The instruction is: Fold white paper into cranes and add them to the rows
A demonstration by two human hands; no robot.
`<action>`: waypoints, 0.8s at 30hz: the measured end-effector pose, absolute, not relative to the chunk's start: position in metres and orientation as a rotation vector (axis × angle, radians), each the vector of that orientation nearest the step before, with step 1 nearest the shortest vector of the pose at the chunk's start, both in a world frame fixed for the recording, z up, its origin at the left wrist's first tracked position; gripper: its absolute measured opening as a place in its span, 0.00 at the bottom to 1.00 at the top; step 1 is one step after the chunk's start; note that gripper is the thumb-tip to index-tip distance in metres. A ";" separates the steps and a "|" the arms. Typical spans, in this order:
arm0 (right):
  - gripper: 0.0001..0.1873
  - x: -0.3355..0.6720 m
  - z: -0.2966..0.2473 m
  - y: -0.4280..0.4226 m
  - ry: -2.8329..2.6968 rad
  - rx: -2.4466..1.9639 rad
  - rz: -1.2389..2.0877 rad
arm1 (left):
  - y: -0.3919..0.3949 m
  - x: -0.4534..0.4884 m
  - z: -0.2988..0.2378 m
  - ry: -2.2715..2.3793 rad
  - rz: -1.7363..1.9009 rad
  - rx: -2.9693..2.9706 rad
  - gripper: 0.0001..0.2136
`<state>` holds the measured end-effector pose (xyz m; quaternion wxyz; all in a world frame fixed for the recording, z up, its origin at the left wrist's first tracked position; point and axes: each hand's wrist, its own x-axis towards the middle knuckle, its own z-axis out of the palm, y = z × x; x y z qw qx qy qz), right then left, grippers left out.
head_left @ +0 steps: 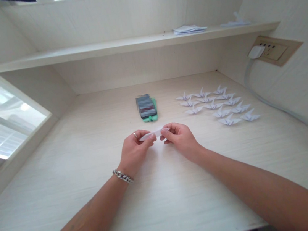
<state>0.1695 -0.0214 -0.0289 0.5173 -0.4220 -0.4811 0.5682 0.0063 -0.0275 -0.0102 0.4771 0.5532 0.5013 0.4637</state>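
Note:
My left hand point(136, 149) and my right hand point(179, 138) meet over the middle of the pale wooden desk point(103, 200). Between them they pinch a small, narrow folded piece of white paper point(154, 133), one hand at each end, fingers curled. A ring shows on my left hand and a chain bracelet on that wrist. Several finished white paper cranes point(218, 104) lie in rows on the desk to the right of my hands.
A phone in a green case point(146, 108) lies just beyond my hands. On the shelf point(103, 49) above sit folded white papers point(189, 29). A wall socket with a white plug point(269, 50) and its cable point(280, 109) is on the right wall; a window is at left.

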 end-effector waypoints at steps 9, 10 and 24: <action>0.11 0.169 -0.024 -0.031 -1.568 -1.039 1.265 | -0.029 0.006 -0.005 1.037 1.126 1.214 0.09; 0.11 0.169 -0.024 -0.031 -1.579 -1.035 1.267 | -0.029 0.007 -0.005 1.040 1.127 1.192 0.10; 0.11 0.165 -0.023 -0.032 -1.610 -1.022 1.359 | -0.029 0.007 -0.005 1.119 1.117 1.112 0.11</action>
